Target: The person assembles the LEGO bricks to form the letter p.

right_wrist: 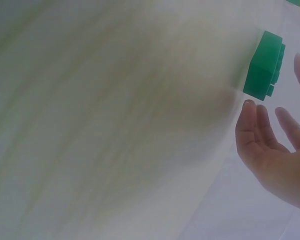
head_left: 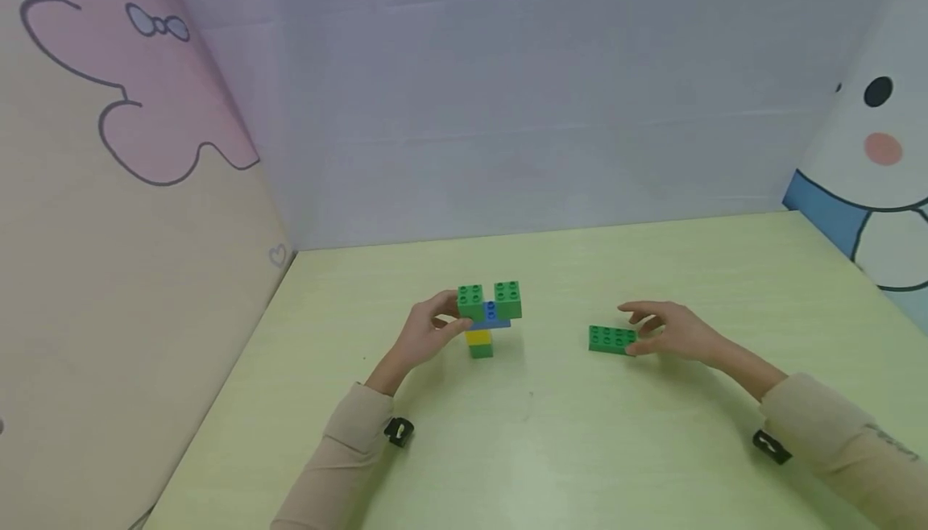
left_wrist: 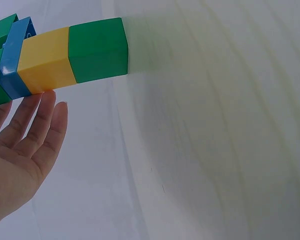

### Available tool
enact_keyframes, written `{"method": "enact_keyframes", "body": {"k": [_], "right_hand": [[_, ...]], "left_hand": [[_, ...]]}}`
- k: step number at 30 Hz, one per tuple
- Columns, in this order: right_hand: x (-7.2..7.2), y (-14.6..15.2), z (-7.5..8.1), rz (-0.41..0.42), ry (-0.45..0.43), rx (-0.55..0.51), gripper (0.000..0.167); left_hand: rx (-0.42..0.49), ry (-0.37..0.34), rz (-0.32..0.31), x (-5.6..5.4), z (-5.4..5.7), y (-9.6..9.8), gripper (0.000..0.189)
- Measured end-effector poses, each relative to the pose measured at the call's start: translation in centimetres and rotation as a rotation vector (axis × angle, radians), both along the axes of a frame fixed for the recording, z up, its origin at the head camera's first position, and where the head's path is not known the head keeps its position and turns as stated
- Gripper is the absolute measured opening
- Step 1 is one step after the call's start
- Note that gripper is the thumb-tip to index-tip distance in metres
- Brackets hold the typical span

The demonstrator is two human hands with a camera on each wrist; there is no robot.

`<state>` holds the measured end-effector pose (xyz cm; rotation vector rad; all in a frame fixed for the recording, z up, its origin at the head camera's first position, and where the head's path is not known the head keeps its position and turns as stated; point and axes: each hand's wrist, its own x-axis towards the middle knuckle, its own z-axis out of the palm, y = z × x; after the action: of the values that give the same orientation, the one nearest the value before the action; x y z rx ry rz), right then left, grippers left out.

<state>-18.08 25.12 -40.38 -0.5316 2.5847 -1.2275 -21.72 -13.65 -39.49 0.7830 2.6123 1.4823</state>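
My left hand (head_left: 426,327) holds a small tower of toy building bricks, thumb in front and fingers behind. Two green bricks (head_left: 508,301) sit side by side on top with a gap between them. Under them come a flat blue brick (head_left: 496,323), a yellow brick (left_wrist: 47,60) and a green brick (left_wrist: 97,51) at the bottom. To the right, a loose green brick (head_left: 607,340) lies on the table, studs up. At its right end is my right hand (head_left: 674,332), fingers spread and loosely bent, fingertips close to the brick (right_wrist: 264,67) in the right wrist view.
The pale yellow-green table (head_left: 551,449) reaches back to a whitish wall sheet (head_left: 507,127). Side panels carry a pink cartoon figure (head_left: 159,111) on the left and a white one (head_left: 870,143) on the right. A black strap piece (head_left: 399,432) shows at the left sleeve.
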Motion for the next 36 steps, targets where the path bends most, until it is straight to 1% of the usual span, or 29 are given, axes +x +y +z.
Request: {"method": "enact_keyframes", "body": {"k": [6, 11, 13, 17, 18, 20, 24, 28, 36], "right_hand": [[0.1, 0.4, -0.4, -0.007, -0.075, -0.021, 0.066], [0.0, 0.5, -0.6, -0.014, -0.086, -0.015, 0.062], [0.0, 0.4, -0.6, -0.021, -0.09, -0.008, 0.06], [0.1, 0.2, -0.6, -0.043, -0.089, 0.012, 0.06], [0.1, 0.0, -0.6, -0.051, -0.087, 0.018, 0.06], [0.2, -0.2, -0.6, -0.066, -0.079, 0.034, 0.06], [0.3, -0.5, -0.9, -0.089, -0.068, 0.059, 0.059], [0.3, -0.6, -1.1, -0.102, -0.07, 0.069, 0.059], [0.3, -0.8, -1.0, -0.118, -0.064, 0.072, 0.049]], "left_hand": [[-0.008, -0.008, -0.002, 0.0, 0.1, 0.2, 0.036], [-0.003, -0.002, -0.002, -0.1, 0.0, 0.3, 0.036], [-0.008, -0.004, 0.0, 0.5, 0.9, 0.5, 0.035], [-0.018, -0.011, 0.006, 0.5, 1.0, 0.5, 0.035], [-0.023, -0.014, 0.009, 0.5, 1.0, 0.5, 0.035], [-0.019, -0.002, 0.007, 0.0, 0.0, 0.2, 0.035], [-0.017, 0.01, 0.007, 0.0, 0.0, 0.2, 0.035], [-0.021, -0.004, 0.014, 0.1, 0.1, 0.1, 0.035], [-0.016, -0.007, 0.014, 0.1, 0.2, 0.0, 0.036]]}}
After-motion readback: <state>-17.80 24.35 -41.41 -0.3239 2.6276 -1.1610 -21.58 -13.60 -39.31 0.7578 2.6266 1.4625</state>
